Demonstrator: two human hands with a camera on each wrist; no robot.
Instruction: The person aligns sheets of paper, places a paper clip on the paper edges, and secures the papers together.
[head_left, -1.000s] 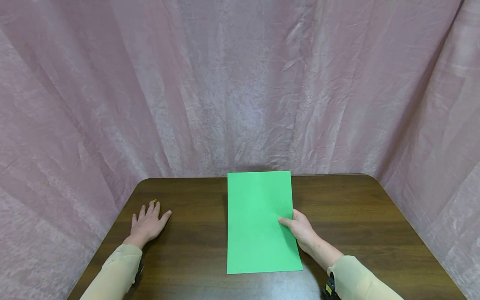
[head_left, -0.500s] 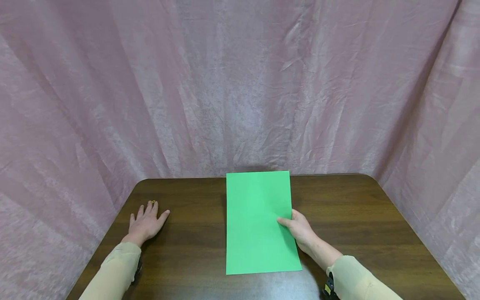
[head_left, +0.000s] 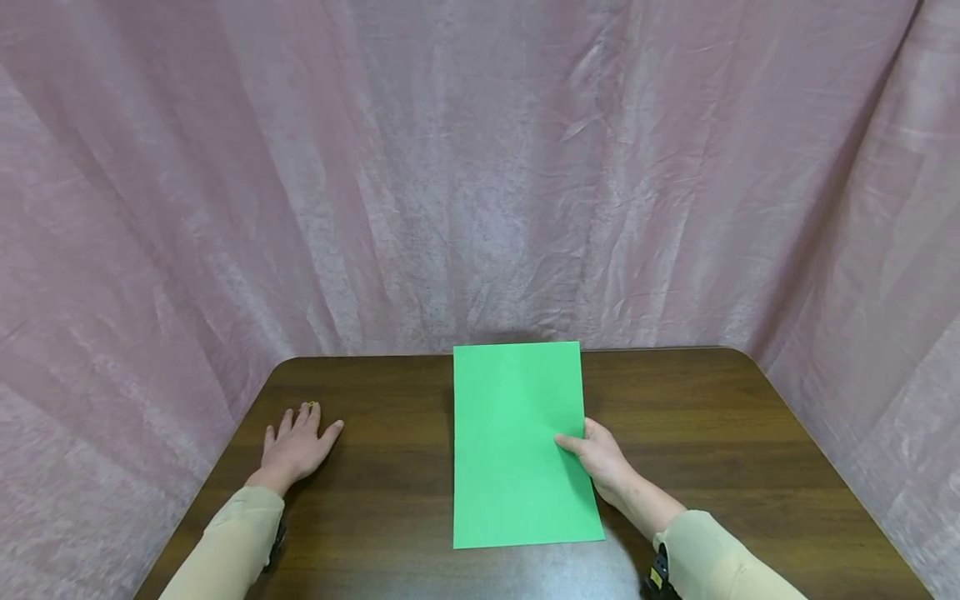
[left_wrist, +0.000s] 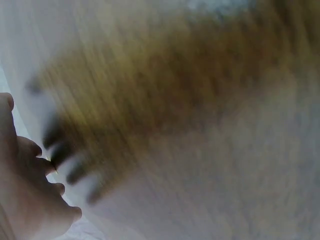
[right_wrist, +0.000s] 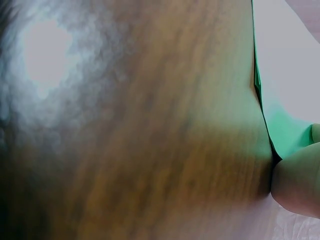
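Observation:
A green sheet of paper [head_left: 510, 467] extends over the middle of the table, its far end overlapping the table's back edge in the head view. My right hand [head_left: 609, 468] pinches its right edge, thumb on top and the other fingers hidden underneath. In the right wrist view the paper [right_wrist: 285, 127] stands off the wood at the thumb [right_wrist: 297, 180]. On the left, my left hand [head_left: 295, 450] lies palm down, low over the table, fingers straight and thumb spread. A tiny yellow looped piece, like a paper clip [head_left: 311, 404], shows at the tips of its index and middle fingers.
The dark brown wooden table [head_left: 712, 433] has rounded far corners. A pink velvety curtain [head_left: 480, 183] hangs behind it and along both sides. A dark wrist device [head_left: 660, 575] sits at the right sleeve.
My left hand shifts slightly left and then back right, and the tiny yellow looped piece moves along at its fingertips. The right hand and green paper stay nearly still.

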